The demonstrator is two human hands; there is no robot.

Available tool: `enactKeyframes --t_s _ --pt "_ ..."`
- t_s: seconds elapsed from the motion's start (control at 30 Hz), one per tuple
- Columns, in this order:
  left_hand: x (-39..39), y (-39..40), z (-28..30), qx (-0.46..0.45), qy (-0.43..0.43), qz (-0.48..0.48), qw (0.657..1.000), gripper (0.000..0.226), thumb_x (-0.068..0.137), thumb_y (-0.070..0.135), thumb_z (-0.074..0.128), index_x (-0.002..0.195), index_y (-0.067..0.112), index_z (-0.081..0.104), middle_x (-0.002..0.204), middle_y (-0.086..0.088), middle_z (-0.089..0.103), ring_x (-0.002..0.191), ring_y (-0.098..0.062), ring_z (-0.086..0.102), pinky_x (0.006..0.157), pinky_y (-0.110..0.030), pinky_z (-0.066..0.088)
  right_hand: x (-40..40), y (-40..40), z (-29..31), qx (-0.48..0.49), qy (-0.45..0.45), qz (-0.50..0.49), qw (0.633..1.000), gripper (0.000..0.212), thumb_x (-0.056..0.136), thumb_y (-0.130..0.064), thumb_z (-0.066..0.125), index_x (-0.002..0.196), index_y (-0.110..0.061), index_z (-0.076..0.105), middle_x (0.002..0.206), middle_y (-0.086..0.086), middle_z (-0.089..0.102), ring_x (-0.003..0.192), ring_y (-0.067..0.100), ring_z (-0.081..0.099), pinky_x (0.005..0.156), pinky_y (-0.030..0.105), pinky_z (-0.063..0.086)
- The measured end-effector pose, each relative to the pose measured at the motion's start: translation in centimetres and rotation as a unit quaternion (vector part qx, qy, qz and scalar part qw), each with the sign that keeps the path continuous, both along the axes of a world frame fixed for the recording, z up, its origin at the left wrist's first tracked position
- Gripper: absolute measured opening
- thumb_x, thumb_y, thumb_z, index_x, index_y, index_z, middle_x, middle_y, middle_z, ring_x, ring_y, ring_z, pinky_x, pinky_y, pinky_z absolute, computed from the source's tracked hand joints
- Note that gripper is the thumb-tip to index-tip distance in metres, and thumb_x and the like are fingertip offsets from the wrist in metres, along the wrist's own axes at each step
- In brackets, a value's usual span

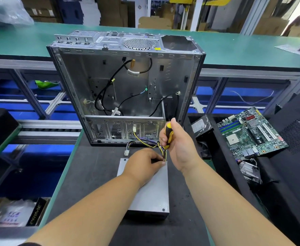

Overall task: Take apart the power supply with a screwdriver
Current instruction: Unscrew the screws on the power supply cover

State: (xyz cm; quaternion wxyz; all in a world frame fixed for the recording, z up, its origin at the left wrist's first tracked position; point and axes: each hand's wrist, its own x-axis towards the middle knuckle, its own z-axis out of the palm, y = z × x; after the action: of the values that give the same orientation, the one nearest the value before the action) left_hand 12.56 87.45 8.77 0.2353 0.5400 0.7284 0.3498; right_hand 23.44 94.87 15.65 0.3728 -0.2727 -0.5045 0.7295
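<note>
Dark mat [92, 174]: left hand [142, 164] on power supply [151, 194]; right hand [179, 142] grips screwdriver [168, 134].

You can read only "PRIME", in gold letters on a black box [37, 213] at lower left; other labels are illegible.

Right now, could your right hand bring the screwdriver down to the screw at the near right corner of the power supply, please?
Probably yes. The right hand grips the screwdriver above the far edge of the power supply, and the screw lies uncovered, with nothing over it.
</note>
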Motion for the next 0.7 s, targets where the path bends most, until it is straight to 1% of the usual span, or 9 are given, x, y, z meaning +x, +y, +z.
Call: enactKeyframes --t_s 0.1,0.17,0.23,0.33,0.4,0.47,0.57,0.63,0.7 --pt "0.0 0.0 0.0 -0.003 -0.001 -0.001 1.0 0.01 0.084 0.038 0.074 0.089 0.029 0.076 0.092 0.014 0.064 0.089 -0.001 0.058 0.083 -0.026 0.049 0.3 0.1 0.0 0.026 -0.014 -0.005 1.0 0.03 0.105 -0.037 0.041 0.085 -0.014 0.043 0.068 0.001 0.05 0.062 0.016 0.046 0.066 0.027 0.042" --pt "0.0 0.1 -0.1 -0.003 -0.001 -0.002 1.0 0.012 0.085 0.039 0.074 0.09 0.029 0.077 0.093 0.013 0.064 0.09 -0.002 0.059 0.084 -0.025 0.049 0.5 0.4 0.3 0.025 -0.032 -0.021 0.999 0.031 0.1 -0.04 0.046 0.083 -0.015 0.051 0.073 0.0 0.057 0.067 0.017 0.054 0.072 0.032 0.046" --pt "0.0 0.1 -0.2 -0.003 -0.003 -0.003 1.0 0.012 0.085 0.039 0.074 0.091 0.029 0.077 0.094 0.013 0.065 0.09 -0.002 0.059 0.083 -0.025 0.049 0.4 0.6 0.7 -0.001 -0.05 -0.035 0.998 0.039 0.102 -0.041 0.047 0.075 -0.017 0.06 0.069 0.001 0.059 0.064 0.018 0.055 0.072 0.034 0.047" --pt "-0.1 0.1 -0.3 -0.003 0.001 -0.007 1.0 0.013 0.085 0.039 0.075 0.092 0.028 0.077 0.092 0.013 0.064 0.09 -0.003 0.058 0.082 -0.024 0.048 0.0 0.7 1.0 -0.071 -0.017 -0.045 0.996 0.06 0.106 -0.044 0.038 0.058 -0.015 0.059 0.054 0.003 0.045 0.051 0.018 0.041 0.057 0.028 0.04" --pt "-0.1 0.2 -0.3 -0.003 0.003 -0.007 1.0 0.013 0.084 0.039 0.075 0.092 0.029 0.077 0.091 0.013 0.064 0.089 -0.002 0.058 0.08 -0.022 0.047 -0.2 0.6 1.1 -0.073 -0.012 -0.045 0.996 0.067 0.106 -0.047 0.03 0.054 -0.013 0.053 0.049 0.002 0.035 0.047 0.017 0.032 0.05 0.024 0.035" --pt "-0.1 0.2 -0.3 -0.001 0.005 -0.004 1.0 0.012 0.084 0.039 0.075 0.091 0.03 0.077 0.091 0.013 0.063 0.087 -0.001 0.057 0.077 -0.019 0.045 -0.5 0.5 1.0 -0.061 -0.022 -0.041 0.997 0.07 0.106 -0.051 0.024 0.054 -0.011 0.048 0.047 0.002 0.031 0.046 0.016 0.029 0.046 0.022 0.034" --pt "0.0 0.1 -0.3 0.002 0.005 -0.002 1.0 0.011 0.084 0.039 0.075 0.09 0.03 0.076 0.089 0.014 0.062 0.085 0.0 0.057 0.073 -0.016 0.043 -0.6 0.4 0.9 -0.04 -0.031 -0.03 0.998 0.073 0.104 -0.058 0.02 0.057 -0.01 0.047 0.048 0.002 0.031 0.047 0.016 0.028 0.047 0.022 0.033" --pt "0.0 0.1 -0.3 0.002 0.005 -0.004 1.0 0.01 0.084 0.039 0.075 0.09 0.03 0.076 0.089 0.014 0.063 0.084 0.0 0.057 0.074 -0.017 0.044 -0.6 0.3 0.9 -0.035 -0.029 -0.014 0.999 0.067 0.101 -0.062 0.029 0.062 -0.012 0.049 0.05 0.0 0.034 0.049 0.015 0.03 0.049 0.023 0.034" --pt "-0.1 0.1 -0.3 0.001 0.002 -0.006 1.0 0.009 0.084 0.039 0.074 0.089 0.031 0.076 0.09 0.014 0.063 0.085 0.0 0.058 0.076 -0.019 0.046 -0.2 0.2 0.8 -0.009 -0.056 -0.009 0.998 0.047 0.095 -0.054 0.05 0.069 -0.015 0.049 0.055 0.0 0.039 0.053 0.016 0.035 0.058 0.026 0.037"
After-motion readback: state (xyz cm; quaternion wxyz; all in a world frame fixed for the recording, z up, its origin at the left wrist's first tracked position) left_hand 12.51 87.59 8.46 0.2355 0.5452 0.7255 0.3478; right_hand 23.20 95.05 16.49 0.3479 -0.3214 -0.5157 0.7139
